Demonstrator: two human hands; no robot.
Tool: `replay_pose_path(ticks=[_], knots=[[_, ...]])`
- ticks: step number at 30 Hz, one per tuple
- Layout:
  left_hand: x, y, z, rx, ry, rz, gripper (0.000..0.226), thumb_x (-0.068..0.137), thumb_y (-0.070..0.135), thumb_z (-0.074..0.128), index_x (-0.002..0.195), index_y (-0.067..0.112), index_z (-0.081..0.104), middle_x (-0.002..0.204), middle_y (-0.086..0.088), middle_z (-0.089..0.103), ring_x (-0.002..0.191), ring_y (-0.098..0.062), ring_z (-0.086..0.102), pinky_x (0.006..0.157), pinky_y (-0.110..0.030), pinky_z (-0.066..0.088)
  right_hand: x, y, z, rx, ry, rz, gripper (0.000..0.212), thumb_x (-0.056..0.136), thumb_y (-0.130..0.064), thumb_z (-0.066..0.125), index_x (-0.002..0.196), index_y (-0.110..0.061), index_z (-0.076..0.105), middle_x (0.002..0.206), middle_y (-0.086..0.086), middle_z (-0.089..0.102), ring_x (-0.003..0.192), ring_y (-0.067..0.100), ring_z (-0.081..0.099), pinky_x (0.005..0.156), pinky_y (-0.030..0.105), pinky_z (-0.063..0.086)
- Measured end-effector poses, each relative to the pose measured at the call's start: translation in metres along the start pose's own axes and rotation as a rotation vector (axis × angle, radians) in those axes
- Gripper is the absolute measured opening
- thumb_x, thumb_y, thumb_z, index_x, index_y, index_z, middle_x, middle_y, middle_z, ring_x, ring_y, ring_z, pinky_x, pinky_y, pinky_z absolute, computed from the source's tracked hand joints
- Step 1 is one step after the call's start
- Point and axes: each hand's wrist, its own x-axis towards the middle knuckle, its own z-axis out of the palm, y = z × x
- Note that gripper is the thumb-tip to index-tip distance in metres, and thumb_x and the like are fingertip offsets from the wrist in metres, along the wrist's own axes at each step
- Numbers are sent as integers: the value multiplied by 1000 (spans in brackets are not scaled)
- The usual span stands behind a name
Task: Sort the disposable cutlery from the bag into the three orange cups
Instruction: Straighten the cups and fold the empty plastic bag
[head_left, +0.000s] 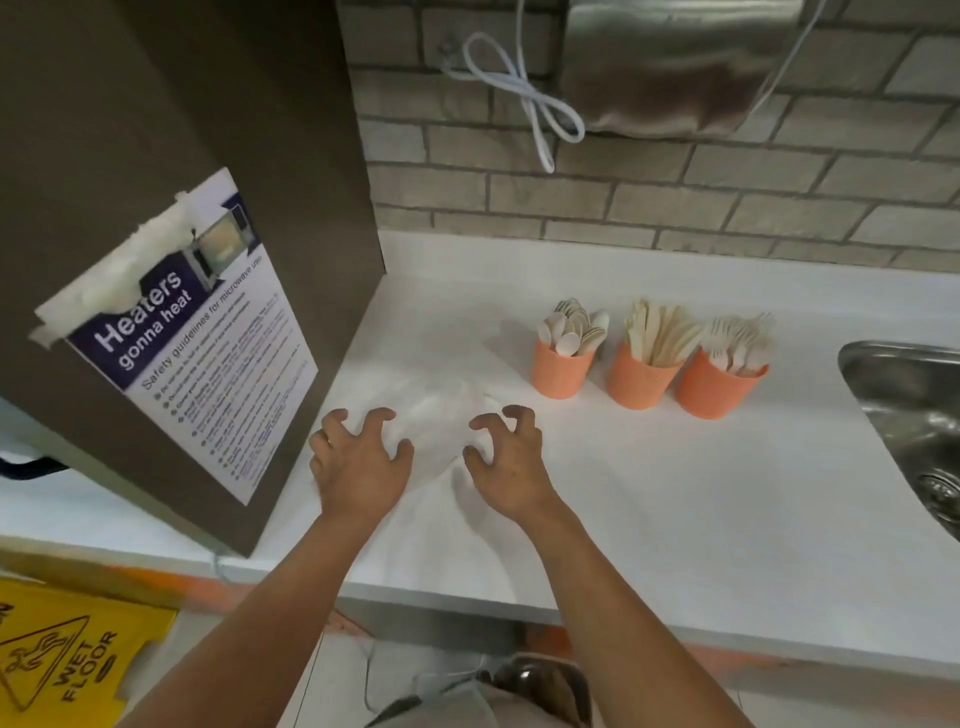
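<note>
while the cups stand filled: bag under two hands

though it looks emptied, the clear bag (441, 415) lies flat on the near left of the counter (675, 493). left hand (358, 462) and right hand (511, 467): apart, fingers clawed, tips on the film, likely to gather it; an actual pinch cannot be told. three orange cups (636, 382), far right: spoons (571, 332), knives (660, 332), forks (737, 338), one kind each, beside the sink (909, 405).

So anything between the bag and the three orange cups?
Nothing visible. Only bare white counter lies between the clear plastic bag, under the left hand and right hand, and the nearest orange cup, holding spoons.
</note>
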Motion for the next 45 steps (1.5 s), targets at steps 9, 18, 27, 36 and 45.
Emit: replay_pose_path(ticks=[9, 18, 27, 36, 45], knots=[[0, -32, -1, -302, -284, 239, 61, 93, 2, 64, 143, 34, 49, 136, 1, 51, 122, -22, 52, 101, -28, 45, 24, -13, 2, 50, -29, 253, 79, 97, -33, 61, 161, -25, 15, 156, 14, 31, 138, 41, 33, 113, 47, 28], [-4, 4, -4, -452, -102, 242, 40, 98, -2, 61, 130, 22, 62, 113, -2, 57, 98, -16, 61, 88, -17, 48, 5, 26, -34, -132, 22, 344, 27, 98, -7, 52, 120, -1, 64, 122, 18, 68, 116, 37, 62, 88, 29, 45], [-13, 61, 0, -384, -172, 85, 20, 100, 28, 56, 83, 16, 57, 84, -2, 64, 78, -26, 62, 65, -32, 45, -31, 30, -123, 189, 94, 388, 28, 94, -28, 65, 116, -13, 57, 103, 3, 65, 88, 23, 61, 68, 29, 42], [-62, 134, 0, -1027, -612, -122, 20, 93, 19, 74, 109, 9, 70, 101, -12, 75, 86, -24, 67, 81, -38, 55, -80, 92, -215, 986, 20, 321, 42, 90, 16, 52, 126, -3, 64, 106, 15, 72, 87, 27, 71, 65, 33, 58], [-123, 185, 16, -501, 3, 91, 14, 91, 4, 56, 79, 9, 55, 74, -7, 61, 66, -25, 53, 56, -31, 41, -115, 129, -264, 322, 66, 371, 18, 85, -23, 72, 101, -20, 63, 80, -9, 63, 66, 14, 56, 56, 24, 38]])
